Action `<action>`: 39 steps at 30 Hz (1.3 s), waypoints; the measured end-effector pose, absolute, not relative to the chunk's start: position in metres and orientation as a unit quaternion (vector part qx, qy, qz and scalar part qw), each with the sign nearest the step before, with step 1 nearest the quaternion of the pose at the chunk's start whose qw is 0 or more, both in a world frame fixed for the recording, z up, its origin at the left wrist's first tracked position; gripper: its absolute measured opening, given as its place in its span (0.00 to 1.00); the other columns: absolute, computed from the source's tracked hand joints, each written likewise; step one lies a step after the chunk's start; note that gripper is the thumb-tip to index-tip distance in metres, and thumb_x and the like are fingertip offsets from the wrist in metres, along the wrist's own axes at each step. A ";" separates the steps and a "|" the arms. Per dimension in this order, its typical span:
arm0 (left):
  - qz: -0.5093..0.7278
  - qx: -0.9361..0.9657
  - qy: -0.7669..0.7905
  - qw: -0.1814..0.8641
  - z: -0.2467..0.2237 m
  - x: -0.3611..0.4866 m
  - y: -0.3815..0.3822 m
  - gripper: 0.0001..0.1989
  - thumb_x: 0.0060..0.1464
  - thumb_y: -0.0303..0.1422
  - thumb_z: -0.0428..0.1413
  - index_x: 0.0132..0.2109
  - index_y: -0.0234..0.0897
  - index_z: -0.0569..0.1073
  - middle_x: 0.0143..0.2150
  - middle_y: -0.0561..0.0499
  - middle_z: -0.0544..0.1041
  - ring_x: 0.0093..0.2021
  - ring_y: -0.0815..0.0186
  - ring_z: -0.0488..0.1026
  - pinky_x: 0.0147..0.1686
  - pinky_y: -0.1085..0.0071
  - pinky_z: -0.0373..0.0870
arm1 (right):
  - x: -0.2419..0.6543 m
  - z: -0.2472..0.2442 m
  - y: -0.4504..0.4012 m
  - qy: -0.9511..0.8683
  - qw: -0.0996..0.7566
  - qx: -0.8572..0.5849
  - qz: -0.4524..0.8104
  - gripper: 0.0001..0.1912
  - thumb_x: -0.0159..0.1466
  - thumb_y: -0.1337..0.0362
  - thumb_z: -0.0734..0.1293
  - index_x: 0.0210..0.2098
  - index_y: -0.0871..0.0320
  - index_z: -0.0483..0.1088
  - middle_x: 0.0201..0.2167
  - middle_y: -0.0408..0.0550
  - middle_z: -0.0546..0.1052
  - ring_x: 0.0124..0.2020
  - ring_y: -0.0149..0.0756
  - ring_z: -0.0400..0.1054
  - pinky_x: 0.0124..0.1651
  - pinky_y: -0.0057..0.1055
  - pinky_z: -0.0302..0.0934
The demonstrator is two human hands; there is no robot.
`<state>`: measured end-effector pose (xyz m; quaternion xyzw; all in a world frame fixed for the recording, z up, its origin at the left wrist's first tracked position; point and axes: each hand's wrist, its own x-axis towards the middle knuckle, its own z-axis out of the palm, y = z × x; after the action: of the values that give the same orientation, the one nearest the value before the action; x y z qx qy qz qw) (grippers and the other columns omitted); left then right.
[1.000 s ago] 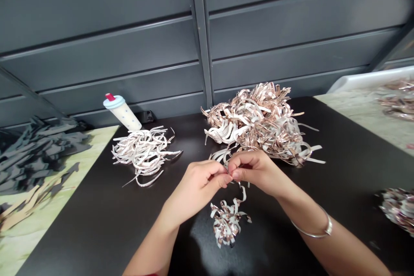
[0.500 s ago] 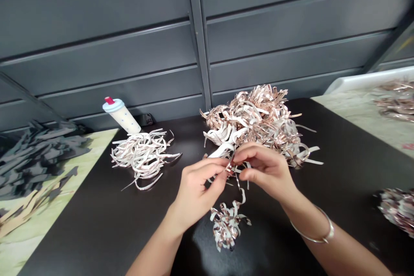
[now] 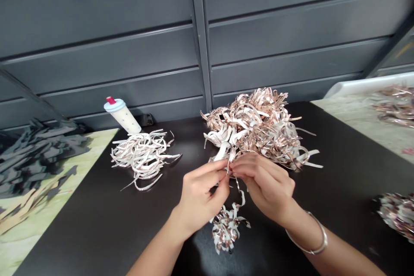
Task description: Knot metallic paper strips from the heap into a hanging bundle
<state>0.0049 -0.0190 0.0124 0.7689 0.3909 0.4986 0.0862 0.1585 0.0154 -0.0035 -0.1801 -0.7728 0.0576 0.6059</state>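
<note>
hands [image 3: 202, 194] pinching shiny strip [image 3: 232, 155] (thin), curly heap [image 3: 263, 131]

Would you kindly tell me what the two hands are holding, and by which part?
The left hand and right hand pinch a thin rose-gold strip between their fingertips; whether at its end or middle cannot be told.

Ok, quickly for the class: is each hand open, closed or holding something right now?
Left hand: closed, pinching a thin, shiny rose-gold-and-white strip.
Right hand: curled in at that strip; whether it grips cannot be told.
</note>
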 end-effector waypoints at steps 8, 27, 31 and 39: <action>0.468 0.728 0.448 0.224 0.011 0.002 -0.017 0.08 0.49 0.22 0.53 0.28 0.32 0.77 0.35 0.45 0.80 0.33 0.64 0.78 0.35 0.73 0.75 | 0.158 -0.006 0.021 -0.776 0.599 -0.188 0.070 0.10 0.63 0.77 0.61 0.34 0.56 0.70 0.28 0.48 0.78 0.33 0.37 0.75 0.40 0.38 0.71; 0.401 0.534 0.396 0.630 0.015 -0.010 -0.012 0.16 0.50 0.39 0.62 0.42 0.30 0.77 0.32 0.45 0.80 0.33 0.64 0.78 0.32 0.75 0.70 | 0.156 -0.016 0.026 -0.809 0.575 -0.116 0.026 0.10 0.62 0.77 0.63 0.41 0.59 0.70 0.32 0.53 0.80 0.41 0.42 0.76 0.41 0.40 0.74; 0.417 0.498 0.403 0.645 0.012 -0.007 -0.011 0.19 0.45 0.38 0.66 0.42 0.31 0.78 0.32 0.44 0.80 0.32 0.63 0.79 0.29 0.76 0.69 | 0.159 -0.017 0.024 -0.821 0.560 -0.107 0.032 0.10 0.62 0.77 0.63 0.42 0.61 0.69 0.34 0.55 0.79 0.44 0.43 0.75 0.44 0.42 0.73; 0.363 0.676 0.520 0.376 0.012 -0.003 -0.013 0.08 0.54 0.25 0.55 0.37 0.36 0.79 0.27 0.51 0.80 0.28 0.65 0.78 0.31 0.74 0.70 | 0.157 -0.015 0.021 -0.781 0.578 -0.210 0.111 0.07 0.64 0.74 0.61 0.35 0.57 0.68 0.28 0.47 0.79 0.31 0.35 0.77 0.34 0.31 0.73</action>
<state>-0.0025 -0.0132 0.0121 0.6761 0.5196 0.3627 0.3761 0.1574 0.0206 -0.0149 -0.2098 -0.7806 0.1110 0.5782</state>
